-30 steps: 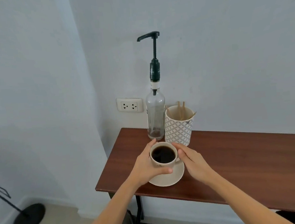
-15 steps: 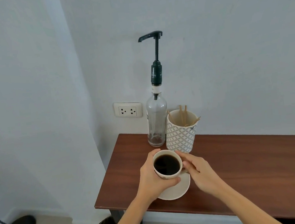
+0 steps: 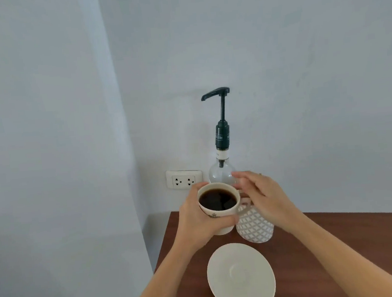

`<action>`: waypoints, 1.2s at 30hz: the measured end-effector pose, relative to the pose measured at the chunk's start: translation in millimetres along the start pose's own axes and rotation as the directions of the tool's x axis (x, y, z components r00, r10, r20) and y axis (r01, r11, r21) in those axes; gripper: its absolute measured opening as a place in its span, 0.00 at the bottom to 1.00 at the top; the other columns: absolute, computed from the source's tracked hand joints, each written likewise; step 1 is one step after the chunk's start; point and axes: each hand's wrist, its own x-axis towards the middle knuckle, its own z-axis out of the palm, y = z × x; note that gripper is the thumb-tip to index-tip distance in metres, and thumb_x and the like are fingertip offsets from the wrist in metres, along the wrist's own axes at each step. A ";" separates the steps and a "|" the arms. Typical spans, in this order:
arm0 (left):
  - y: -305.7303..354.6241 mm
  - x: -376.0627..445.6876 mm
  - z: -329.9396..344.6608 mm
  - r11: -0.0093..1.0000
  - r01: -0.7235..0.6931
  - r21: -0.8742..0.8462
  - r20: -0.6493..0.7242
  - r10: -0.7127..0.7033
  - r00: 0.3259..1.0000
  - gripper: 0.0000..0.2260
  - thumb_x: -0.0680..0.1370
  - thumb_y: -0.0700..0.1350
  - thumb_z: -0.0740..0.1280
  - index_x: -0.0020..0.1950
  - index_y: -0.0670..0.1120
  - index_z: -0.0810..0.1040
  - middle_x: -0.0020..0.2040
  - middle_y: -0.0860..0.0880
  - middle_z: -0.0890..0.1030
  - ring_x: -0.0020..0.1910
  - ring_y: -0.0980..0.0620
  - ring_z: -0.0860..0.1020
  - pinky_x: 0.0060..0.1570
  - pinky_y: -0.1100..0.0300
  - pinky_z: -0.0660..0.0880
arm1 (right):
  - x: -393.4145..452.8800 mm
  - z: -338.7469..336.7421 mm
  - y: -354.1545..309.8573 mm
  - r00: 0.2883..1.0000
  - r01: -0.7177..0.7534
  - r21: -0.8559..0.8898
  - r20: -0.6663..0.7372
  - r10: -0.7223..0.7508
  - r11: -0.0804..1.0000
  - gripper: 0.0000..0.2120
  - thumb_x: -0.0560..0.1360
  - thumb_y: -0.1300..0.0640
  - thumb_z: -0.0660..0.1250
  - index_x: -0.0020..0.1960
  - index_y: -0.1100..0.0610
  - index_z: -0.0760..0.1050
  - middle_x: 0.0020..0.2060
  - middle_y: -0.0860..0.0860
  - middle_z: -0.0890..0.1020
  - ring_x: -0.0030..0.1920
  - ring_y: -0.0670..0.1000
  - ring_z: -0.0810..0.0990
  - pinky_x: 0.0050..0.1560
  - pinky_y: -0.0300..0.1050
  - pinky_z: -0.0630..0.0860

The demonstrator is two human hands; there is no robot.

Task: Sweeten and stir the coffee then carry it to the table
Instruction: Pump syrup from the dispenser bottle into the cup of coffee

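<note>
A cream cup (image 3: 219,213) full of black coffee is held up in the air above the brown table (image 3: 338,242). My left hand (image 3: 198,223) wraps round its left side and front. My right hand (image 3: 262,197) hovers by the cup's handle on the right, fingers spread; I cannot tell if it touches. The white saucer (image 3: 241,275) lies bare on the table below. Behind the cup stands a clear glass syrup bottle (image 3: 221,172) with a tall dark pump (image 3: 220,113), its lower part hidden by the cup and my hands.
A white patterned holder (image 3: 255,228) stands right of the cup, its top hidden by my right hand. A double wall socket (image 3: 184,179) sits left of the bottle. The table stands in a corner, with walls behind and to the left.
The cup has been lifted off the saucer and raised toward the pump bottle. My right hand rose with it. The view has moved closer and tilted up.
</note>
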 end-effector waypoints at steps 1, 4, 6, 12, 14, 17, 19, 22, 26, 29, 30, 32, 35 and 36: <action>5.1 8.4 -3.8 1.000 0.010 -0.006 -0.008 -0.010 1.000 0.39 0.52 0.55 0.82 0.62 0.53 0.75 0.52 0.58 0.83 0.52 0.63 0.81 0.48 0.70 0.75 | 12.8 -2.9 -9.6 0.999 0.012 0.047 -0.045 -0.010 0.999 0.15 0.84 0.54 0.56 0.68 0.52 0.73 0.51 0.46 0.85 0.50 0.40 0.85 0.56 0.40 0.81; 20.8 34.0 -14.4 1.000 0.021 -0.004 -0.036 -0.021 0.999 0.44 0.50 0.60 0.80 0.64 0.53 0.73 0.54 0.58 0.82 0.54 0.60 0.80 0.51 0.65 0.76 | 56.8 -14.3 -38.1 0.973 0.069 0.112 -0.228 -0.042 0.991 0.17 0.84 0.51 0.54 0.72 0.51 0.68 0.52 0.54 0.85 0.46 0.50 0.87 0.53 0.50 0.83; 31.0 50.2 -21.0 1.000 0.024 -0.005 -0.058 -0.025 0.998 0.45 0.49 0.60 0.80 0.65 0.52 0.73 0.54 0.56 0.82 0.54 0.58 0.81 0.52 0.62 0.77 | 87.3 -22.2 -53.2 0.944 0.108 0.071 -0.319 -0.080 0.992 0.18 0.85 0.48 0.52 0.74 0.49 0.63 0.51 0.60 0.84 0.48 0.56 0.86 0.58 0.56 0.80; 58.4 90.5 -37.6 0.998 0.048 -0.034 -0.114 -0.052 0.992 0.45 0.47 0.59 0.80 0.63 0.52 0.73 0.53 0.54 0.82 0.52 0.54 0.82 0.48 0.56 0.80 | 147.8 -22.2 -81.5 0.950 0.020 0.244 -0.307 0.058 0.970 0.21 0.83 0.40 0.50 0.71 0.47 0.63 0.49 0.55 0.83 0.51 0.56 0.82 0.57 0.53 0.77; 66.1 101.2 -41.2 0.999 0.044 -0.025 -0.127 -0.047 0.991 0.45 0.46 0.59 0.79 0.62 0.51 0.73 0.53 0.54 0.82 0.52 0.54 0.81 0.49 0.56 0.80 | 157.2 -18.4 -87.8 0.947 -0.005 0.364 -0.297 0.122 0.931 0.19 0.82 0.38 0.52 0.63 0.49 0.70 0.47 0.53 0.85 0.47 0.55 0.84 0.52 0.50 0.78; 74.2 113.7 -44.0 0.999 0.051 -0.004 -0.137 -0.051 0.989 0.46 0.46 0.60 0.79 0.63 0.51 0.73 0.54 0.53 0.81 0.53 0.53 0.81 0.51 0.55 0.80 | 165.2 -13.0 -91.6 0.938 0.000 0.469 -0.305 0.162 0.883 0.19 0.81 0.40 0.57 0.54 0.55 0.74 0.42 0.59 0.87 0.36 0.54 0.83 0.41 0.47 0.79; 77.5 119.3 -44.8 0.998 0.056 0.004 -0.141 -0.055 0.988 0.46 0.46 0.60 0.79 0.62 0.51 0.73 0.54 0.53 0.81 0.52 0.53 0.81 0.48 0.57 0.79 | 168.5 -9.7 -91.4 0.939 0.019 0.527 -0.301 0.166 0.850 0.17 0.81 0.44 0.60 0.51 0.58 0.74 0.41 0.61 0.87 0.35 0.55 0.83 0.40 0.48 0.80; 81.0 124.7 -45.6 0.998 0.063 -0.010 -0.141 -0.064 0.988 0.42 0.48 0.57 0.80 0.60 0.52 0.72 0.53 0.53 0.81 0.51 0.54 0.81 0.44 0.60 0.77 | 173.4 -7.4 -89.6 0.942 0.035 0.600 -0.286 0.173 0.799 0.11 0.79 0.50 0.62 0.47 0.59 0.74 0.43 0.63 0.87 0.39 0.59 0.86 0.45 0.52 0.82; 81.9 128.8 -46.9 0.997 0.075 -0.028 -0.142 -0.078 0.987 0.39 0.51 0.53 0.81 0.60 0.51 0.73 0.52 0.54 0.81 0.50 0.55 0.80 0.42 0.61 0.75 | 178.1 -5.4 -88.1 0.939 0.062 0.625 -0.300 0.166 0.778 0.09 0.78 0.53 0.61 0.47 0.59 0.74 0.43 0.62 0.87 0.41 0.62 0.88 0.45 0.54 0.82; 80.7 131.4 -48.0 0.997 0.075 -0.021 -0.145 -0.077 0.986 0.42 0.48 0.55 0.80 0.61 0.51 0.73 0.52 0.53 0.81 0.50 0.55 0.80 0.43 0.60 0.76 | 177.3 -2.6 -88.8 0.941 0.071 0.630 -0.300 0.158 0.773 0.13 0.79 0.48 0.63 0.46 0.59 0.74 0.41 0.60 0.87 0.37 0.62 0.87 0.40 0.53 0.83; 80.0 132.1 -48.2 0.997 0.075 -0.019 -0.145 -0.077 0.986 0.43 0.48 0.55 0.80 0.61 0.51 0.73 0.52 0.53 0.81 0.50 0.55 0.80 0.43 0.60 0.76 | 176.6 -1.7 -89.0 0.941 0.070 0.630 -0.298 0.157 0.774 0.16 0.78 0.44 0.64 0.46 0.59 0.73 0.40 0.60 0.87 0.36 0.62 0.87 0.37 0.53 0.83; 79.1 132.7 -48.3 0.997 0.077 -0.019 -0.143 -0.079 0.987 0.43 0.48 0.55 0.80 0.61 0.51 0.73 0.53 0.53 0.81 0.50 0.55 0.80 0.43 0.61 0.75 | 176.0 -0.9 -88.8 0.942 0.073 0.628 -0.299 0.155 0.774 0.19 0.78 0.42 0.64 0.45 0.59 0.73 0.39 0.61 0.87 0.36 0.62 0.87 0.35 0.51 0.83; 80.0 134.6 -47.9 0.997 0.077 -0.016 -0.144 -0.078 0.986 0.42 0.49 0.55 0.80 0.61 0.51 0.73 0.52 0.54 0.81 0.51 0.54 0.81 0.43 0.60 0.76 | 179.2 -3.5 -89.0 0.938 0.077 0.623 -0.309 0.155 0.779 0.14 0.78 0.49 0.64 0.44 0.60 0.74 0.40 0.61 0.87 0.37 0.62 0.87 0.39 0.52 0.83; 81.3 135.1 -47.7 0.997 0.075 -0.017 -0.144 -0.076 0.987 0.41 0.49 0.55 0.80 0.61 0.51 0.73 0.52 0.54 0.81 0.51 0.54 0.81 0.43 0.60 0.76 | 180.3 -5.4 -89.6 0.939 0.077 0.621 -0.309 0.153 0.780 0.13 0.78 0.51 0.64 0.45 0.62 0.75 0.40 0.61 0.87 0.37 0.62 0.88 0.41 0.55 0.84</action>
